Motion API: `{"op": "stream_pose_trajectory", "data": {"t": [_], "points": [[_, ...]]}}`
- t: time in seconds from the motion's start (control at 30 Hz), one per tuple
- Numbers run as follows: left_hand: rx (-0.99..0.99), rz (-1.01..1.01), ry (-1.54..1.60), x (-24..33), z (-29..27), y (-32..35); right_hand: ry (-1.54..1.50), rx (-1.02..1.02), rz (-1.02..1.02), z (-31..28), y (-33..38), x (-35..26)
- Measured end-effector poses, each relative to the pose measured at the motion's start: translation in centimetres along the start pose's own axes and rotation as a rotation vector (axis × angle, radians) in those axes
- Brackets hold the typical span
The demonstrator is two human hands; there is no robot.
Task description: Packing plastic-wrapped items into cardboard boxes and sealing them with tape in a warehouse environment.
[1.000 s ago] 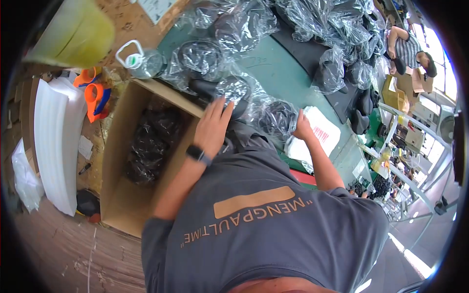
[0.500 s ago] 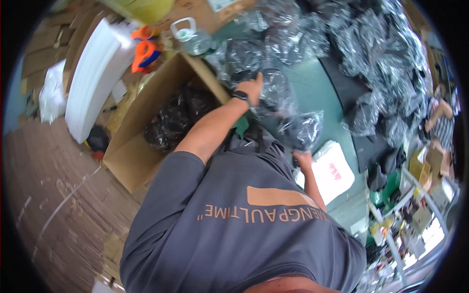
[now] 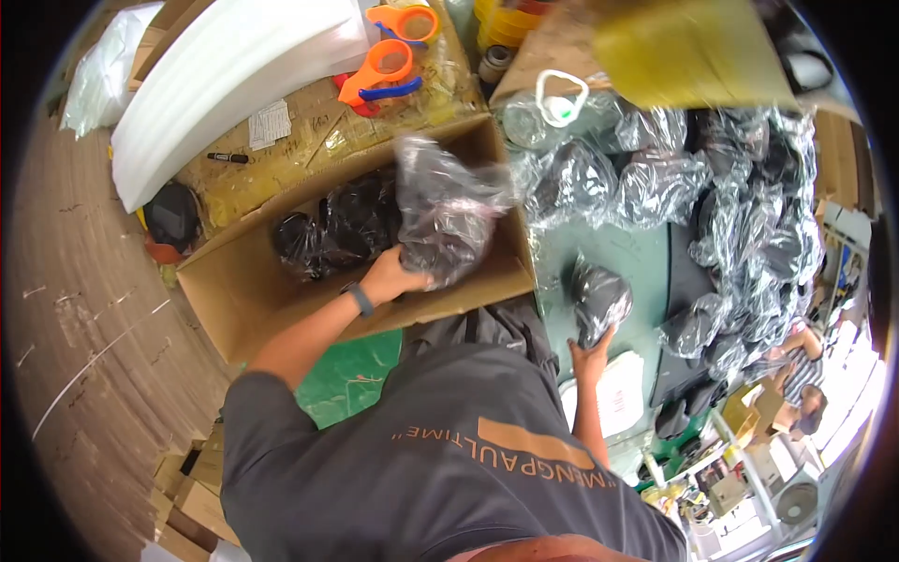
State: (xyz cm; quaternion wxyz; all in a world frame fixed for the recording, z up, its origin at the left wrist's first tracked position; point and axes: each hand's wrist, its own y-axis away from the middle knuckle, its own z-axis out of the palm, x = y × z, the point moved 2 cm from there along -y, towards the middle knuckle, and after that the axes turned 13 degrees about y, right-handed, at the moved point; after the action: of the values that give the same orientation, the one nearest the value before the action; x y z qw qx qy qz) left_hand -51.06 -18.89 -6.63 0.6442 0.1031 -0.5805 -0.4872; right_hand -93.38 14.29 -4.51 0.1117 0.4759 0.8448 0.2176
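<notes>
Left hand (image 3: 395, 277) grips the lower left of a clear-bagged dark item (image 3: 445, 220), center frame; thumb and fingers close on the film, fingertips partly hidden. The bag is motion-blurred and sits over the right end of the open carton (image 3: 286, 323), left of center; can't tell if it touches the contents. Two or more dark bagged pieces (image 3: 351, 220) lie inside, just left of it. Right hand (image 3: 590, 361), right of center, pinches the bottom of a smaller bagged item (image 3: 602, 292) between thumb and fingers, over the green bench top (image 3: 562, 248). White packet (image 3: 618, 398) just below that, lower right. Pile of bagged goods (image 3: 754, 215) at upper right. Orange-and-blue tape dispensers (image 3: 382, 73) top center, white foam sheets (image 3: 239, 75) upper left.
</notes>
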Motion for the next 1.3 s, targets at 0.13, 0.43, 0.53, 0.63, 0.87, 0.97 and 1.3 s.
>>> {"op": "stream_pose_trajectory", "data": {"t": [0.13, 0.43, 0.53, 0.63, 0.87, 0.97, 1.3], "points": [[0.24, -0.096, -0.194, -12.3, -1.7, -20.5, 0.013, 0.025, -0.016, 1.1, 5.2, 0.3], [0.447, -0.151, -0.736, -17.7, -0.3, -33.9, -0.173, -0.241, 0.25, 4.1, 6.5, 3.2], [0.032, 0.303, -0.651, 1.0, 4.7, -20.1, -0.187, -0.216, 0.311, 3.0, 8.2, 3.0], [0.292, 1.134, -1.062, 25.9, -0.3, -4.3, -0.501, -0.24, 0.315, 3.2, 7.5, 2.5], [0.642, 0.924, -1.484, 36.1, -29.7, -9.1, -0.802, -0.266, 0.297, 5.8, 3.5, 2.2], [0.561, 0.961, -1.476, 36.5, -32.9, -9.9, -0.832, -0.253, 0.361, 2.9, 4.4, -1.4], [0.321, 0.954, -1.256, 19.9, -7.5, 3.5, -0.509, 0.049, 0.327, -0.7, -3.8, -2.2]]}}
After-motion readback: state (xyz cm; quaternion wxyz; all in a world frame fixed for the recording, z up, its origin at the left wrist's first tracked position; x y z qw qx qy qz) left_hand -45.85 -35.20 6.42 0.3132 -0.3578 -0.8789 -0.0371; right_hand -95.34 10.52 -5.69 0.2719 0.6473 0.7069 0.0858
